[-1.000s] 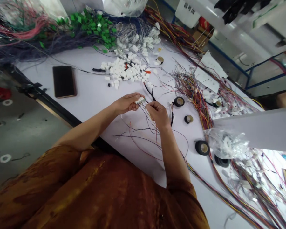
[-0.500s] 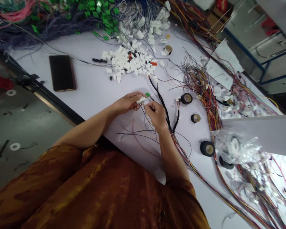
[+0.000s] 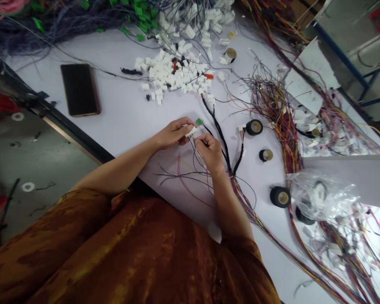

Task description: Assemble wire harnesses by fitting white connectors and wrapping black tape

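My left hand [image 3: 175, 134] is closed around a white connector housing [image 3: 191, 131], pinched between thumb and fingers. Close beside it, my right hand [image 3: 210, 150] pinches a thin wire at the connector's near side; the fingertips partly hide it. Several wires hang from the connector toward the table. Just beyond my fingers lies a green connector [image 3: 199, 121] on a dark lead. A wire harness [image 3: 220, 131] with black-taped branches runs past my right hand, and its loose wire ends [image 3: 183, 174] spread beneath my wrists.
A heap of white connectors [image 3: 174, 71] lies ahead. The phone [image 3: 80, 89] is at the left, near the table's edge. On the right are black tape rolls [image 3: 280, 196], a plastic bag [image 3: 319, 196] and a thick bundle of coloured wires [image 3: 288, 139].
The view has shifted slightly, so the table's things sit a little differently in the picture. Both hands stay together at the white connector, with the fingers only slightly moved.
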`<state>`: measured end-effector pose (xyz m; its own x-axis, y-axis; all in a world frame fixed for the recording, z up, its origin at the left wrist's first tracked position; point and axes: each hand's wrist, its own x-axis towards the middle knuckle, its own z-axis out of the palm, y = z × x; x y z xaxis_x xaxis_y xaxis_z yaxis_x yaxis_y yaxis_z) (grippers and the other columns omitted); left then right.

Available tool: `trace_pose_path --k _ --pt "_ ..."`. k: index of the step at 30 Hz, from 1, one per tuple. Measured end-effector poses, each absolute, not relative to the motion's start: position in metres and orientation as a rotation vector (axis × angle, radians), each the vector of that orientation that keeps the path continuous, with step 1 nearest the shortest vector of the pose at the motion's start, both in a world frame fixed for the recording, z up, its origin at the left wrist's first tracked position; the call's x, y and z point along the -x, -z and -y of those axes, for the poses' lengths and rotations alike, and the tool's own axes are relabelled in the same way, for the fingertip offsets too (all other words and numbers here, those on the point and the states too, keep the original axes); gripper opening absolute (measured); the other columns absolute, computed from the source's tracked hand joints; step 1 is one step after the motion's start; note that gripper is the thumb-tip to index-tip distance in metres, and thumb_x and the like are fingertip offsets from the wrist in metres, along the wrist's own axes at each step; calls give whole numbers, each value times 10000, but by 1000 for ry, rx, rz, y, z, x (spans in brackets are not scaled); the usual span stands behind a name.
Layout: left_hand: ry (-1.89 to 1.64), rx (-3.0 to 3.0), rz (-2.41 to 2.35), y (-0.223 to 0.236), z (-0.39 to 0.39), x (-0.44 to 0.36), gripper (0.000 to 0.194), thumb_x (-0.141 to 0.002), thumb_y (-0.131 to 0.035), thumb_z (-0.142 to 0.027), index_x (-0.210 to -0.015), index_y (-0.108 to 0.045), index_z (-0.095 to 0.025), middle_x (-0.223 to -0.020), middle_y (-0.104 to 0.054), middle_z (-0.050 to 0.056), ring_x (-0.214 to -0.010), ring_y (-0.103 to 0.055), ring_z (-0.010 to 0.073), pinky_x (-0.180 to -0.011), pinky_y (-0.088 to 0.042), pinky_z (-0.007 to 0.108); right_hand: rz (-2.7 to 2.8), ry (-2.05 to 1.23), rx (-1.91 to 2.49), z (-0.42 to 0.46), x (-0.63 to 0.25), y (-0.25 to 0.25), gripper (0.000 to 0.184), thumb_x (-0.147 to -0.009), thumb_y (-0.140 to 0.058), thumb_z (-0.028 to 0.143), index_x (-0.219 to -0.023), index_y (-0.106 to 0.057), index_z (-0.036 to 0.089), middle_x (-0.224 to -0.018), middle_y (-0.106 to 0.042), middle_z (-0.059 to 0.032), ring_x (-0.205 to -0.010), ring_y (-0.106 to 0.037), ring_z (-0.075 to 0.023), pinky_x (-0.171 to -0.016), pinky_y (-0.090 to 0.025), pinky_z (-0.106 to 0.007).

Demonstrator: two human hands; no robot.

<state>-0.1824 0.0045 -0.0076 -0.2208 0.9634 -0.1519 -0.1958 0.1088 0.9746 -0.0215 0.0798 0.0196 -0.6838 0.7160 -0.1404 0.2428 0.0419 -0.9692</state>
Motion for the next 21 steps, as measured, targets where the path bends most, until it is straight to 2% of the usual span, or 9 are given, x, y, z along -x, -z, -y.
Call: trace_pose_path --k 4,8,14,21 --pt "-1325 -929 -1341 10 -3 181 409 -901 -624 -565 -1038 -580 -182 -566 -522 -52 -489 -513 82 -469 -403 193 1773 -1958 1048 -82 19 -9 161 -792 -621 327 -703 -577 200 -544 -386 71 -492 -285 -69 -476 -221 -240" --pt "-1290 -967 -1382 10 -1 180 338 -929 -605 -508 -1039 -587 -189 -581 -538 -47 -507 -526 80 -490 -418 186 1665 -2083 1068 -84 16 1 184 -783 -636 357 -711 -580 197 -525 -386 82 -454 -263 -54 -447 -174 -236" --pt "-1258 -975 -1409 8 -1 177 265 -934 -601 -433 -1031 -573 -189 -605 -547 -41 -531 -546 80 -494 -416 173 1673 -2023 1069 -79 18 0 175 -791 -621 336 -696 -574 197 -538 -385 76 -472 -271 -54 -466 -193 -237" --pt "-1268 -1000 -1397 13 -1 171 257 -917 -611 -430 -1005 -555 -195 -594 -542 -46 -511 -537 82 -490 -416 187 1809 -1826 1010 -74 20 3 226 -846 -590 380 -710 -565 201 -646 -456 39 -583 -360 -83 -537 -291 -236"
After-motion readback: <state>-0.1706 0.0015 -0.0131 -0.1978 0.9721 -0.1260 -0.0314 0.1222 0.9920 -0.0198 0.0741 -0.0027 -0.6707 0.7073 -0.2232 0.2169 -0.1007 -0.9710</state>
